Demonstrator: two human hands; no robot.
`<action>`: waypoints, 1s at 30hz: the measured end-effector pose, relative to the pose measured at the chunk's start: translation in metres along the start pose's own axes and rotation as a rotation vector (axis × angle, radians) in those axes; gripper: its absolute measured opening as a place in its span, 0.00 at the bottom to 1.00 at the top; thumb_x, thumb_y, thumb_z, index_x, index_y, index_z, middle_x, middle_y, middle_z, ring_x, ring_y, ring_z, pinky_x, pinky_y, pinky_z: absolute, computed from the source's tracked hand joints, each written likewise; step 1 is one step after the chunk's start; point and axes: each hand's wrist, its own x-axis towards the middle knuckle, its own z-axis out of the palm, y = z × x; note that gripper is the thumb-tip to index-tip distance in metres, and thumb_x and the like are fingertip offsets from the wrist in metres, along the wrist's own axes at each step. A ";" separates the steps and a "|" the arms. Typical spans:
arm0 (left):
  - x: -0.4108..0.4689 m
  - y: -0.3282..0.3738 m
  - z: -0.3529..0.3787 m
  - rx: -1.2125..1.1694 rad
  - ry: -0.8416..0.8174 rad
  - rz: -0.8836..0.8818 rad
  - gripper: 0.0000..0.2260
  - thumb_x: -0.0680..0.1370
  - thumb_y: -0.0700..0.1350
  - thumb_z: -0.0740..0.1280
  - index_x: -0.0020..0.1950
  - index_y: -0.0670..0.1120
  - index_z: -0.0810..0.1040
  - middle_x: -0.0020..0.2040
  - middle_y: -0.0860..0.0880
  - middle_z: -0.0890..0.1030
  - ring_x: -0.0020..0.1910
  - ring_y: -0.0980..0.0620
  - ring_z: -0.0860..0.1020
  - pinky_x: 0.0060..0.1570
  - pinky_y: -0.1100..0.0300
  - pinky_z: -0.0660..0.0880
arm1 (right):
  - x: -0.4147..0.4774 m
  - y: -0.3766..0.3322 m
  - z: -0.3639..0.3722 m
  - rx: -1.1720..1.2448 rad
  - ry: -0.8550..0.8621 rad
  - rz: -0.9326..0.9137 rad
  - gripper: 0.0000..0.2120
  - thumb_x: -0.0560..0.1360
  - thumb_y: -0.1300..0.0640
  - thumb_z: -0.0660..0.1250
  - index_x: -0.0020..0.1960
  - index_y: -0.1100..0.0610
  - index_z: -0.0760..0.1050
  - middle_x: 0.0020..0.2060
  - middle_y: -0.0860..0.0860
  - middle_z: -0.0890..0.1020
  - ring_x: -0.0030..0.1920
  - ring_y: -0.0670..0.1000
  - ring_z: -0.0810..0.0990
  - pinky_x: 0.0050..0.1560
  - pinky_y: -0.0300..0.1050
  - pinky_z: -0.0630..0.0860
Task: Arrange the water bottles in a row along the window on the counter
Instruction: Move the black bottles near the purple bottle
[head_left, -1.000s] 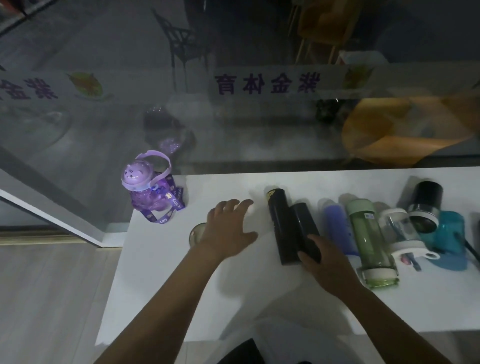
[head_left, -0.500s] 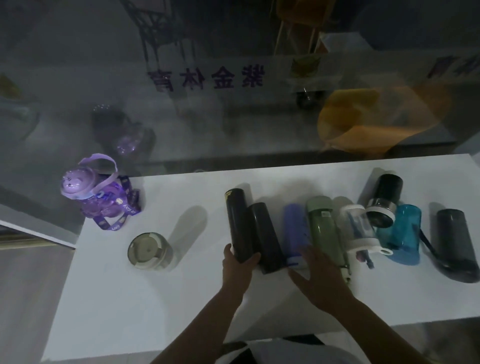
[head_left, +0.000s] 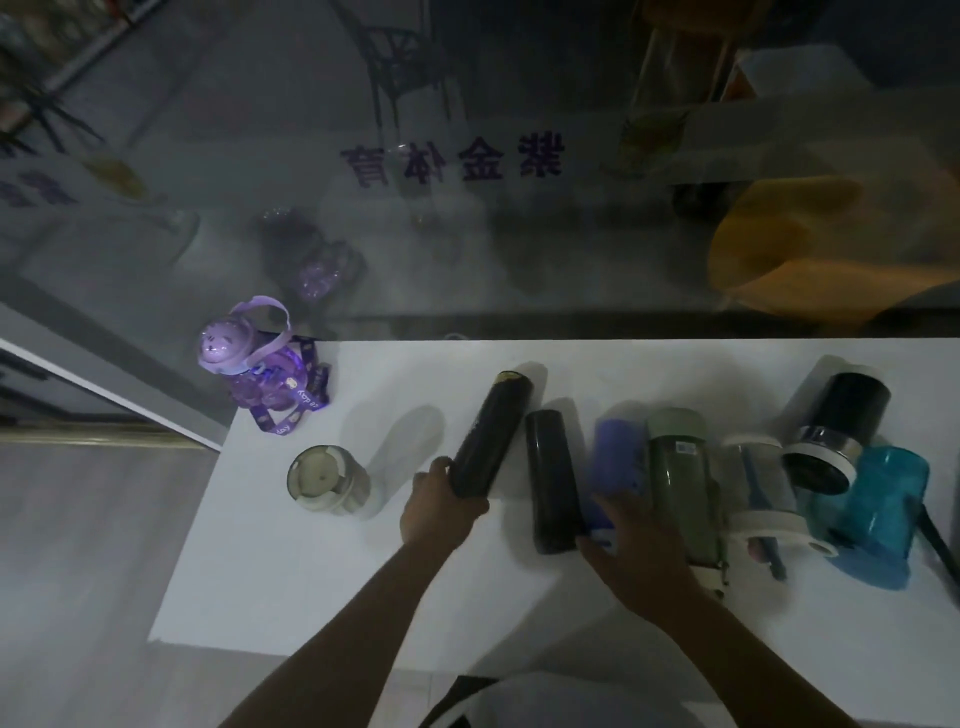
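Gripping black flask (head_left: 491, 434) (left hand (head_left: 439, 506)), counter (head_left: 311, 571)

The counter (head_left: 322, 561) is smooth matt white. Left of the black flask (head_left: 491, 434), which looks matt, stands a glossy translucent purple plastic bottle (head_left: 254, 382) with a cloth strap. Right of the flask lie a clear green bottle (head_left: 680, 478) and a translucent blue plastic bottle (head_left: 878, 509); behind it, glossy window glass (head_left: 467, 234)
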 end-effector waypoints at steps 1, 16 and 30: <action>0.003 0.003 -0.014 0.022 0.018 0.030 0.29 0.66 0.50 0.75 0.65 0.52 0.70 0.52 0.48 0.78 0.42 0.48 0.80 0.31 0.58 0.74 | 0.001 -0.005 -0.001 -0.010 0.016 -0.017 0.27 0.72 0.36 0.61 0.66 0.48 0.70 0.58 0.51 0.79 0.57 0.53 0.78 0.58 0.53 0.75; 0.058 0.095 -0.167 0.440 0.021 0.368 0.26 0.64 0.46 0.76 0.61 0.52 0.77 0.57 0.50 0.78 0.54 0.46 0.78 0.53 0.53 0.78 | -0.003 -0.040 -0.006 -0.007 0.080 -0.031 0.24 0.73 0.45 0.69 0.65 0.52 0.72 0.56 0.50 0.78 0.56 0.52 0.77 0.57 0.52 0.75; 0.064 0.045 -0.188 0.587 -0.021 0.522 0.27 0.66 0.42 0.75 0.64 0.53 0.74 0.60 0.48 0.77 0.56 0.45 0.76 0.50 0.54 0.77 | -0.016 -0.066 0.022 0.022 0.112 0.050 0.26 0.74 0.45 0.68 0.69 0.52 0.69 0.62 0.51 0.75 0.60 0.52 0.75 0.61 0.53 0.73</action>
